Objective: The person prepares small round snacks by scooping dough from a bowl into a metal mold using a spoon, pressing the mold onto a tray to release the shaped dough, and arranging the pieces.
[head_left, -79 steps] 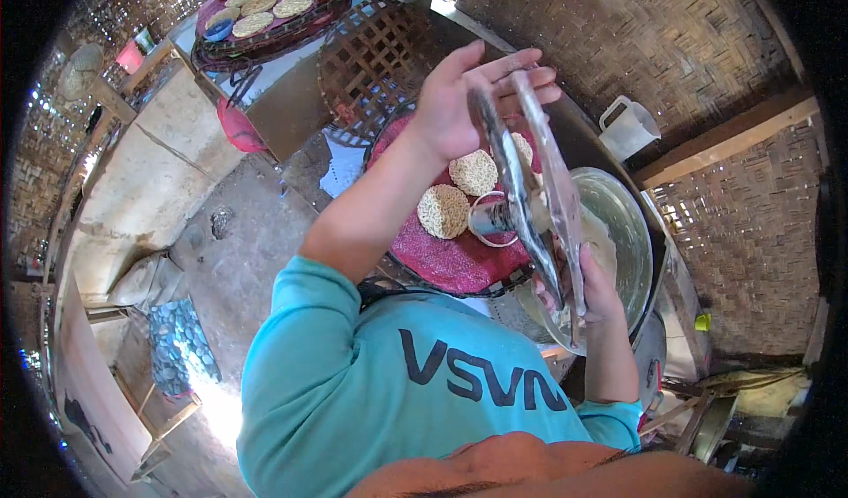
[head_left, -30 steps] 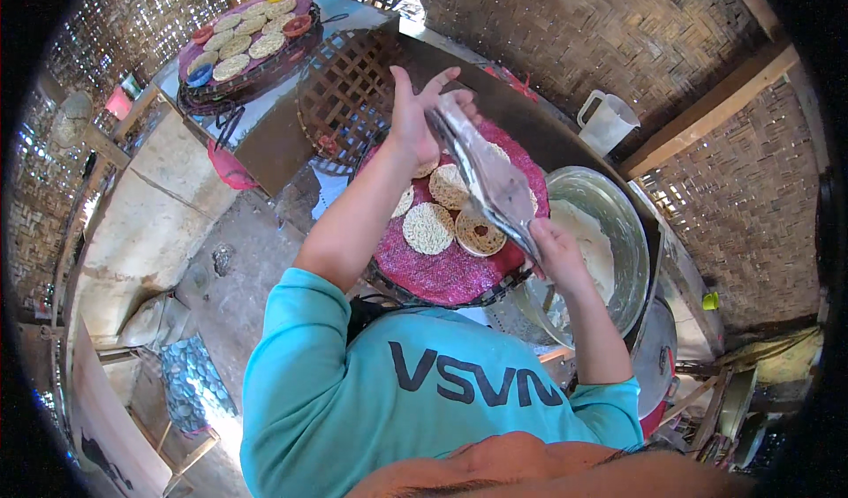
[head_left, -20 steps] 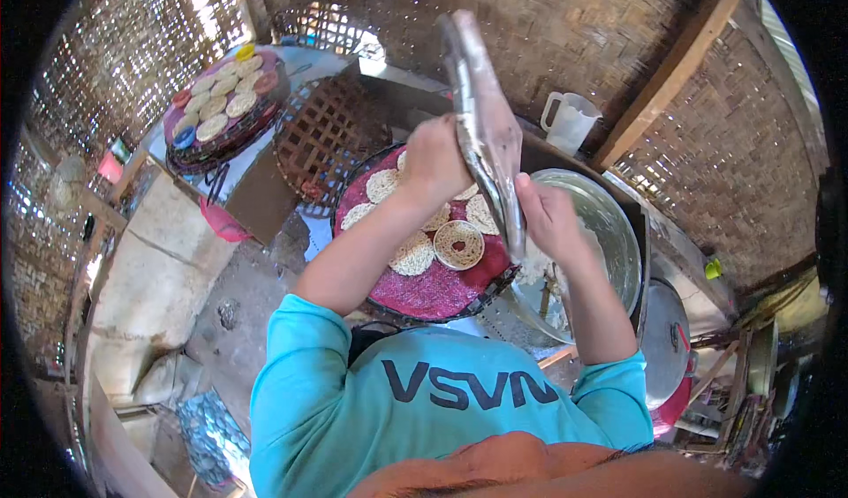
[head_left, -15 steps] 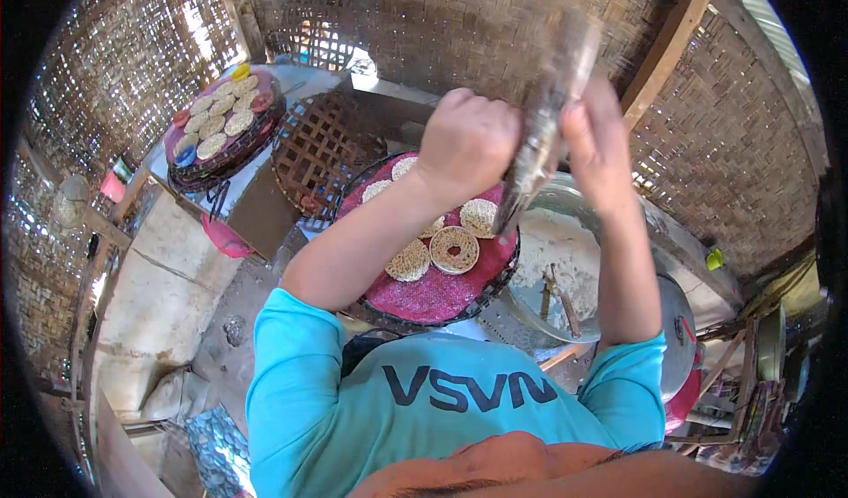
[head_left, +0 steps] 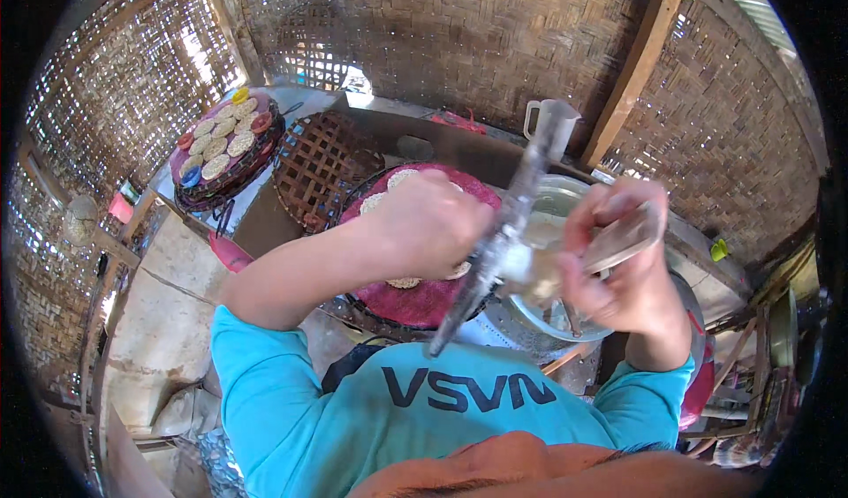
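Note:
My left hand [head_left: 437,224] is a fist at the side of a long, narrow board [head_left: 530,176], dark and smeared with white, blurred and slanting over the work area. On the board's right side is a blurred pale lump [head_left: 523,266]. My right hand [head_left: 632,277] grips a flat, wood-coloured piece [head_left: 623,239] between thumb and fingers, close to that lump. Beneath my left arm lies a round tray lined with pink cloth [head_left: 397,302], bearing several pale, grainy round cakes [head_left: 404,282]. A metal basin [head_left: 565,187] sits below my right hand, largely covered by it.
At the far left, stacked round trays [head_left: 231,187] hold more grainy cakes and coloured rings. An open-weave basket tray [head_left: 318,167] leans beside them. A white mug [head_left: 552,118] stands by the woven wall [head_left: 442,39]. A wooden post [head_left: 638,65] rises at the right.
The board has come down toward my body with my left hand. My right hand has moved down and right, away from the board, and the flat piece in it now shows.

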Available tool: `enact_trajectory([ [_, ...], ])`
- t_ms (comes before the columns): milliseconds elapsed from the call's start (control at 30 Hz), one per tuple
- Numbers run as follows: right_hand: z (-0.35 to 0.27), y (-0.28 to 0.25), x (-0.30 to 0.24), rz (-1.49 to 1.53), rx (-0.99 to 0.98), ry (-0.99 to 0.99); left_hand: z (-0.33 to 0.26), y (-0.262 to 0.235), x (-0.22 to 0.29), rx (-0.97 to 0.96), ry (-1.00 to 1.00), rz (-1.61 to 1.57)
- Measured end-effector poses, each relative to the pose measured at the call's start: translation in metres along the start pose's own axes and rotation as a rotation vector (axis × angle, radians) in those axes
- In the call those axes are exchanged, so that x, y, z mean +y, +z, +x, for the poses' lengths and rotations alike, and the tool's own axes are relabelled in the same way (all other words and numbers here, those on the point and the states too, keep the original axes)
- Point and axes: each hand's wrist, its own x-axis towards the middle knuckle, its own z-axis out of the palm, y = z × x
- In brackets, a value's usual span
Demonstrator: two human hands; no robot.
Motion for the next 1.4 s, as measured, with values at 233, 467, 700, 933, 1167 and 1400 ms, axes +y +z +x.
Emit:
enact_trajectory([
  [233, -0.032, -0.053, 0.015, 0.298, 0.836, 0.125, -0.056, 0.043, -0.066, 0.306, -0.487, -1.462],
  [467, -0.022, 0.04, 0.039, 0.767, 0.956, 0.08, 0.001, 0.066, -0.031, 0.872, 0.016, -1.882],
  [700, -0.087, 0.023, 0.124, -0.045, 0.095, 0.527, -0.056, 0.051, -0.039, 1.205, -0.054, -1.829],
  [933, -0.257, 0.037, 0.198, -0.714, -0.519, 1.348, -0.132, 0.042, -0.049, 1.383, -0.273, -1.755],
  [1167, -0.243, -0.01, 0.182, -0.578, -0.653, 1.169, -0.154, 0.037, -0.052, 1.48, -0.279, -1.78],
  [1400, -0.264, -0.035, 0.261, -0.679, -0.689, 0.874, -0.163, 0.034, -0.06, 1.216, -0.138, -1.902],
])
